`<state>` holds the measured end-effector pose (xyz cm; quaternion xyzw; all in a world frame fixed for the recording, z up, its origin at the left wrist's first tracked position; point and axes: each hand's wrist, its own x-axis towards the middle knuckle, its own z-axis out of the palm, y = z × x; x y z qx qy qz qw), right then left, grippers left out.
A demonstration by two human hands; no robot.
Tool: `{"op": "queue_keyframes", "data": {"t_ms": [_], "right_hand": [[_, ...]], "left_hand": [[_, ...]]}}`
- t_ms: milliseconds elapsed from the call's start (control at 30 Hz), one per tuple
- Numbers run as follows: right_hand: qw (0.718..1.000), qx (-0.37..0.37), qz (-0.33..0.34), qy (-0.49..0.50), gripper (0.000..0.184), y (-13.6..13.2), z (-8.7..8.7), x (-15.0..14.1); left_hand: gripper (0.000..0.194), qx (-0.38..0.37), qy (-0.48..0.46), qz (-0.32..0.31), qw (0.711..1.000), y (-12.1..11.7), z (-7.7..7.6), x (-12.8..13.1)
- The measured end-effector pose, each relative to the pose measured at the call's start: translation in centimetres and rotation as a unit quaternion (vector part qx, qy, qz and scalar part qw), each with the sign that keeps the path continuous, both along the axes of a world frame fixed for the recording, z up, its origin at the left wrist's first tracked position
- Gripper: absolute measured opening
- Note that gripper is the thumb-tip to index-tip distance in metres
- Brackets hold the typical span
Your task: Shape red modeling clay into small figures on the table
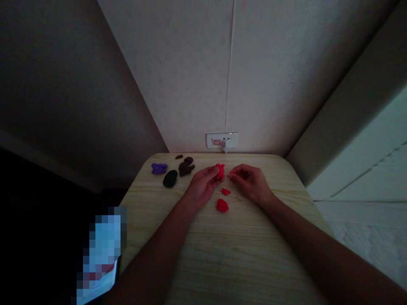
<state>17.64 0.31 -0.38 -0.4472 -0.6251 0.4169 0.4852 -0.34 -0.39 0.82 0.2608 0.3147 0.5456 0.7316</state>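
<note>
1. The left hand (203, 183) is closed on a knobbly red clay piece (220, 171), its thumb and fingers pinching it from the 9 o'clock side. The piece sits between the two hands, held just above the bench (222, 258).
2. The right hand (249, 183) is curled, its fingertips (230, 176) just beside the red clay piece at its 3 o'clock side. Whether they touch the piece or hold a small bit of it cannot be told from this view.
3. Two more bits of red lie on the bench, apart from the hands: a small red scrap (225, 191) and a larger red lump (222, 205), at about 6 o'clock from the held piece.
4. Toward 9 o'clock from the hands lie a purple clay piece (159, 168), a black clay lump (170, 178), a dark brown clay cluster (186, 168) and a thin dark sliver (179, 156). No hand is on any of these.
5. So far, only red clay is in hand; the purple and dark pieces lie apart, unheld.
6. At 12 o'clock, a wall socket plate (221, 140) sits just above the far bench edge.
</note>
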Motion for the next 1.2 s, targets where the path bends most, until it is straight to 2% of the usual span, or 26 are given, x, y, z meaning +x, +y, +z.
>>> {"op": "queue_keyframes", "data": {"t_ms": [267, 467, 733, 1200], "right_hand": [[0.997, -0.039, -0.002, 0.073, 0.034, 0.4, -0.6, 0.1], [0.987, -0.062, -0.008, 0.149, 0.038, -0.1, 0.0, -0.4], [0.997, 0.018, -0.044, 0.063, 0.032, -0.7, 0.5, -0.5], [0.992, -0.03, -0.042, 0.112, 0.033, -0.8, 0.4, -0.5]], "left_hand": [[0.021, 0.003, 0.0, -0.006, 1.0, -0.1, -0.1, 0.0], [0.022, 0.003, 0.002, -0.012, 1.0, 0.0, 0.0, 0.0], [0.023, 0.0, 0.009, -0.009, 1.0, -0.1, -0.1, 0.1], [0.023, 0.016, 0.02, -0.016, 1.0, -0.1, -0.3, 0.2]]}}
